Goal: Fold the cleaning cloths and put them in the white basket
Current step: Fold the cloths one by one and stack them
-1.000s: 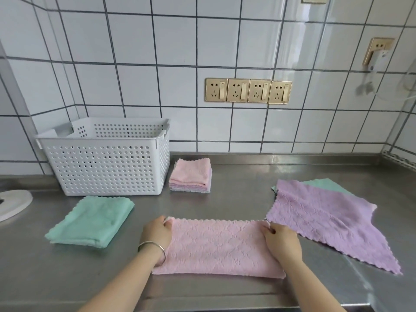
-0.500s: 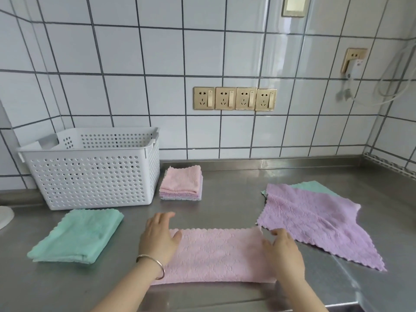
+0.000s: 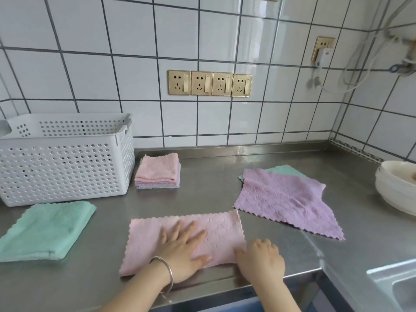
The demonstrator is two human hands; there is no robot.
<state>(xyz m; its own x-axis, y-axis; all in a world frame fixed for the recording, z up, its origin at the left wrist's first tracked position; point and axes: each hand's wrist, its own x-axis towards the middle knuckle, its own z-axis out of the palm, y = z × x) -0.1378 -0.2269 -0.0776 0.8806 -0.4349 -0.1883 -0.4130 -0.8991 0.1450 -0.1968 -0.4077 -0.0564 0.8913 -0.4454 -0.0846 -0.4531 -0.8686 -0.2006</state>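
1. Landmark: white perforated basket [image 3: 65,161], standing at the back left of the stainless steel counter [image 3: 225,194], against the tiled wall. Its inside is mostly hidden; no cloth shows over the rim.
2. Pink cloth [image 3: 222,235], folded to a long strip, lies flat near the counter's front edge, right of and nearer the camera than the basket.
3. Left hand [image 3: 182,251]: palm down on the middle of the pink strip, fingers spread and extended, pressing flat, grasping nothing. Metal bangle [image 3: 167,274] on that wrist.
4. Right hand [image 3: 262,258]: at the strip's right front corner, fingers curled downward. Fingertips are hidden under the knuckles; cannot tell whether they pinch the cloth edge.
5. Folded green cloth [image 3: 47,228]: directly in front of the basket, just apart from its base.
6. Stack of folded cloths [image 3: 158,172], pink on top: just beside the basket's right wall.
7. Unfolded purple cloth [image 3: 286,201]: well right of the basket, spread flat, lying over a green cloth [image 3: 284,171] whose back edge shows.
8. Stacked bowls [image 3: 396,188]: far right counter edge, well apart from the basket.
9. Four gold wall sockets [image 3: 209,83]: above and right of the basket.
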